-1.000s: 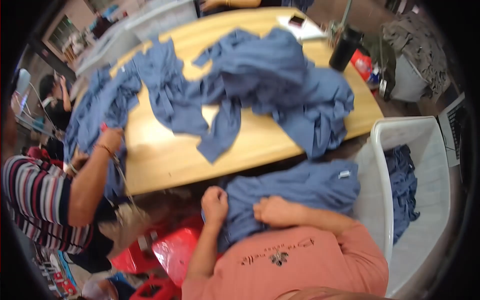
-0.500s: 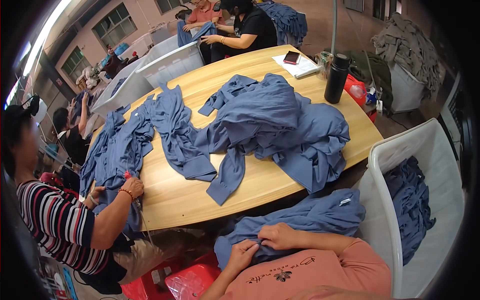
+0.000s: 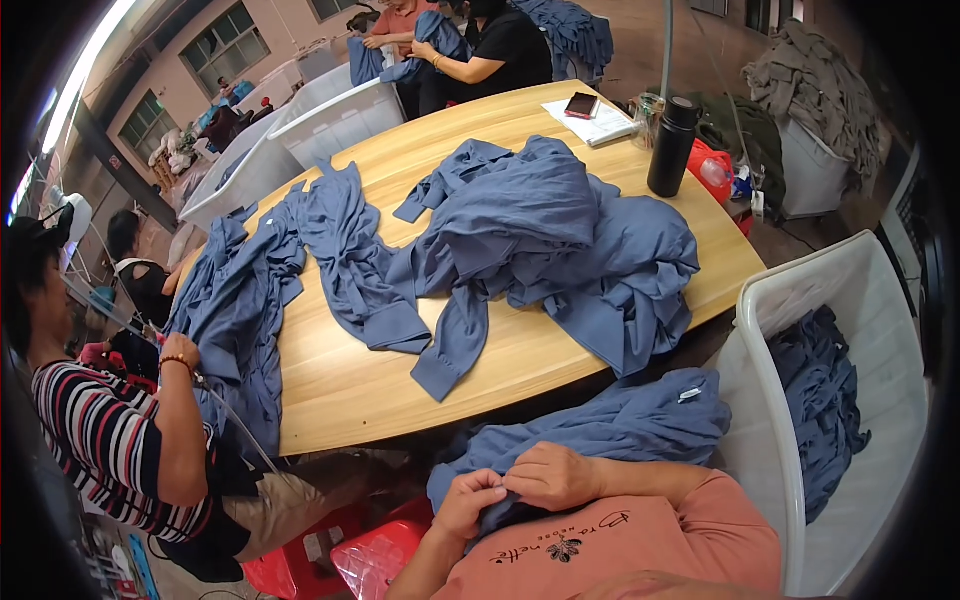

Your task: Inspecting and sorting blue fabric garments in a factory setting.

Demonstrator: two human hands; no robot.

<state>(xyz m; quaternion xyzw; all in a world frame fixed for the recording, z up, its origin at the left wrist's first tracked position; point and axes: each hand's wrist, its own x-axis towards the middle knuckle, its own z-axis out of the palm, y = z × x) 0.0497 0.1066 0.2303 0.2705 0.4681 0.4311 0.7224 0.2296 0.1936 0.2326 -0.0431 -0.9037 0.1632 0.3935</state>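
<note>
Across my lap lies a blue knit garment (image 3: 610, 425) with a small white label near its right end. My left hand (image 3: 470, 503) is closed at the garment's near edge, thumb and forefinger pinched together. Right beside it, my right hand (image 3: 550, 475) is also closed, its fingertips meeting those of the left. Both hands seem to grip a fold of the cloth, though the exact bit between the fingers is hidden. More blue garments (image 3: 530, 220) lie heaped on the wooden table (image 3: 350, 400) in front of me.
On my right stands a white plastic bin (image 3: 760, 430) with blue garments inside. A black bottle (image 3: 673, 150), a phone (image 3: 581, 105) and papers sit at the table's far right. At left, a co-worker in a striped shirt (image 3: 110, 430) handles garments; red stools (image 3: 385, 545) stand below.
My hands have come closer together, and the left has turned so its thumb meets the right hand's fingers. The co-worker at left has drawn a hand back from the table toward their body.
</note>
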